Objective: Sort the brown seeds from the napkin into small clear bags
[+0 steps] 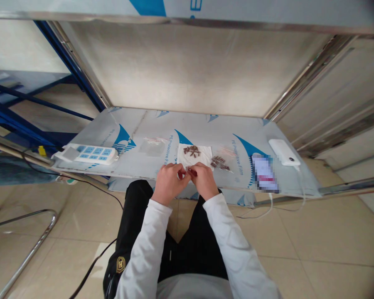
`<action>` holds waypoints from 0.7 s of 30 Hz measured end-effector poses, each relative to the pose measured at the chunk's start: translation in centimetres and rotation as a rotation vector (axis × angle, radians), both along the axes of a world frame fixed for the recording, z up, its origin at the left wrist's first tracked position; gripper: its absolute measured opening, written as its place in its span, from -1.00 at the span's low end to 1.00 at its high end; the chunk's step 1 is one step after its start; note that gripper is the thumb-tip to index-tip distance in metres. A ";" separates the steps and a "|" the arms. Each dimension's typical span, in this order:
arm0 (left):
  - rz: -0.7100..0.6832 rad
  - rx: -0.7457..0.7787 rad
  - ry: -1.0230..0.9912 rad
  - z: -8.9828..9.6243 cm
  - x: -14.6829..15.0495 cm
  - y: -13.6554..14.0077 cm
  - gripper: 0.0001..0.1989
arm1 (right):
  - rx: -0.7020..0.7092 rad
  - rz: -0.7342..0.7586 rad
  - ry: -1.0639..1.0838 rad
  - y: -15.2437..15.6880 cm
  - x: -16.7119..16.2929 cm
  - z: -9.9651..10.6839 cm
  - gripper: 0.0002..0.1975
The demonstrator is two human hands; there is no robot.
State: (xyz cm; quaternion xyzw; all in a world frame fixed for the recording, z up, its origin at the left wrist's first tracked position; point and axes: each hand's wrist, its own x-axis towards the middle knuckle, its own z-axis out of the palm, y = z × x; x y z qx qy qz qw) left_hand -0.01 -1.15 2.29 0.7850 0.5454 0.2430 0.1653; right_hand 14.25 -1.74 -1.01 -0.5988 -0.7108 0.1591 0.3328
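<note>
My left hand (171,181) and my right hand (203,179) meet at the front edge of the shelf, thumbs and fingertips pinched together. Whatever they hold between them is too small to make out. Just beyond my fingers lies a white cloth or paper (182,154) bearing several small brown cylindrical pieces (193,150). To its right, a clear plastic bag (230,154) has more of these brown pieces (220,162) in or on it. Another clear bag (152,146) lies flat on the left.
A white power strip (96,154) with a black cable sits at the shelf's left end. On the right are a phone (264,173) and a white power bank (283,152) with white cables hanging over the edge. The film-covered shelf (134,166) has a panel behind it.
</note>
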 end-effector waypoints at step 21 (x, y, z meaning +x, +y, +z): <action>0.056 -0.041 -0.478 -4.9 -2.3 2.2 -0.77 | -0.107 -0.249 -0.092 10.1 5.3 -4.3 -0.83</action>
